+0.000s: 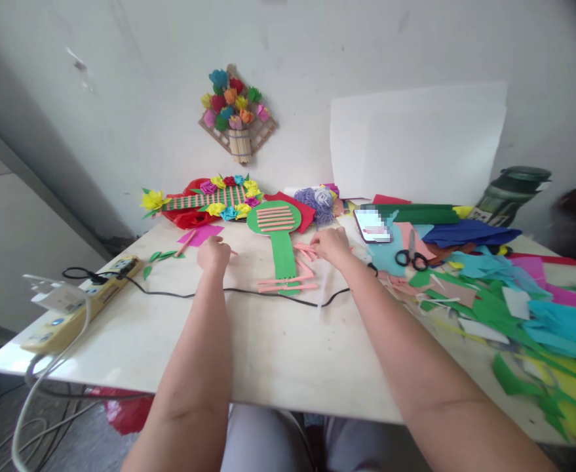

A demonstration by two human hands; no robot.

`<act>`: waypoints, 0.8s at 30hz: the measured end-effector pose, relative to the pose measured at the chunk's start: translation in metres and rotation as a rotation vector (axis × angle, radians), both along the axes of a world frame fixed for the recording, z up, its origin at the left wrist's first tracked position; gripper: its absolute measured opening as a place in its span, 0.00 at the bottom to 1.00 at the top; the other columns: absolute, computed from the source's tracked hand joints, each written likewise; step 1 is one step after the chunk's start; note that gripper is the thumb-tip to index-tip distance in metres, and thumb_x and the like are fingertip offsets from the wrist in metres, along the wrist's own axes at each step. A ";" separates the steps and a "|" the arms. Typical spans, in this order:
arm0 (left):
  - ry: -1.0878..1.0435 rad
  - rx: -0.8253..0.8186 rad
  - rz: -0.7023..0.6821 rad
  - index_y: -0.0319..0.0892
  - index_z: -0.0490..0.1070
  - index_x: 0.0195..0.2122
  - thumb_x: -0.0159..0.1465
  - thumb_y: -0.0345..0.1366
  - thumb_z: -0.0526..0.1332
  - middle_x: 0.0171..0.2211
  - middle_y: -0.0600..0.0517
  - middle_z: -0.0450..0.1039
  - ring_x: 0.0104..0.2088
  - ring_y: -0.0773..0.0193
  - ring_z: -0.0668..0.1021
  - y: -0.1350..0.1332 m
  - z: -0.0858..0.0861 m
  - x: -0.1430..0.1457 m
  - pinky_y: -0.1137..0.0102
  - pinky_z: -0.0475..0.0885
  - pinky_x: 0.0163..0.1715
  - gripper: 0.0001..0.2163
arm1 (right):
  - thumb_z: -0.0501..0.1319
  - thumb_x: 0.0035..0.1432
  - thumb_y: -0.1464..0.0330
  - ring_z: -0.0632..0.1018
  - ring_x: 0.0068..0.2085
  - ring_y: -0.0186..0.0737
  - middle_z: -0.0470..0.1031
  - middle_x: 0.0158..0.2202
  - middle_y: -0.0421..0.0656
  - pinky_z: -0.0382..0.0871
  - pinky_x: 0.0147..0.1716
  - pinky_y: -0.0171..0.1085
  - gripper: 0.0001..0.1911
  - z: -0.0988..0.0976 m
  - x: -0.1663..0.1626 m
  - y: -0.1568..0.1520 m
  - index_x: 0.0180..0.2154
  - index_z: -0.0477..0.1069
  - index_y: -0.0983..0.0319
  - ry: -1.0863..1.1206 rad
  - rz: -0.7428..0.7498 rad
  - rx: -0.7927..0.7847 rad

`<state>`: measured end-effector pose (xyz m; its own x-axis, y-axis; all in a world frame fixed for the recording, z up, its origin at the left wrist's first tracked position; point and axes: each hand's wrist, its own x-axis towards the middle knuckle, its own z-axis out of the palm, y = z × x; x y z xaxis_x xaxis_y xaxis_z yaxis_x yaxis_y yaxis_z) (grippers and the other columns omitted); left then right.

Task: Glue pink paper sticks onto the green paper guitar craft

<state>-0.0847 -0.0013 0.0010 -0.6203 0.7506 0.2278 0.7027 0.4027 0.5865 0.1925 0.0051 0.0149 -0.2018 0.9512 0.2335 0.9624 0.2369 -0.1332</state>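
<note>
Nearest the lens, two bare forearms run out over the white table (278,347) towards twelve o'clock, where a green paper paddle (282,255) lies flat with its round head away from the person.

The left hand (213,254) rests at eleven o'clock, just beside the paddle's stem. Its fingers are curled together, and a thin pink strip (232,252) pokes out on the thumb side, so it seems clamped on that strip. The right hand (331,245) sits at one o'clock, fingers bent down onto a small pile of loose pink strips (306,251). Whether it pinches one cannot be told.

As for progress, the head already carries a full row of pink bars (274,218), and more bars (288,284) cross the foot of the stem. The middle of the stem is bare green, so the work looks roughly halfway through.

A black cable (179,294) crosses under the paddle's foot. Scissors (412,259) and a phone (372,226) lie at two o'clock, paper scraps (514,295) spread towards three, and a power strip (78,298) sits at nine.
</note>
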 end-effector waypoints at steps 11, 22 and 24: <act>0.259 0.247 -0.015 0.41 0.75 0.39 0.59 0.36 0.52 0.41 0.42 0.73 0.50 0.49 0.65 -0.002 -0.010 0.019 0.59 0.63 0.46 0.14 | 0.53 0.55 0.68 0.73 0.41 0.46 0.77 0.36 0.51 0.53 0.43 0.43 0.13 -0.010 0.002 0.002 0.33 0.77 0.61 -0.078 0.028 -0.008; -0.314 0.023 -0.677 0.37 0.74 0.28 0.56 0.55 0.53 0.22 0.48 0.73 0.20 0.67 0.71 -0.010 0.012 0.056 0.72 0.63 0.22 0.24 | 0.60 0.51 0.68 0.71 0.21 0.31 0.74 0.21 0.39 0.62 0.26 0.31 0.08 -0.004 -0.006 0.005 0.34 0.75 0.63 0.496 0.358 -0.207; -0.441 -0.034 -0.745 0.35 0.73 0.27 0.53 0.56 0.55 0.20 0.48 0.72 0.18 0.69 0.70 -0.014 0.013 0.053 0.73 0.61 0.19 0.25 | 0.62 0.48 0.70 0.71 0.23 0.31 0.75 0.22 0.39 0.62 0.26 0.31 0.07 -0.005 -0.011 0.003 0.32 0.75 0.64 0.519 0.398 -0.213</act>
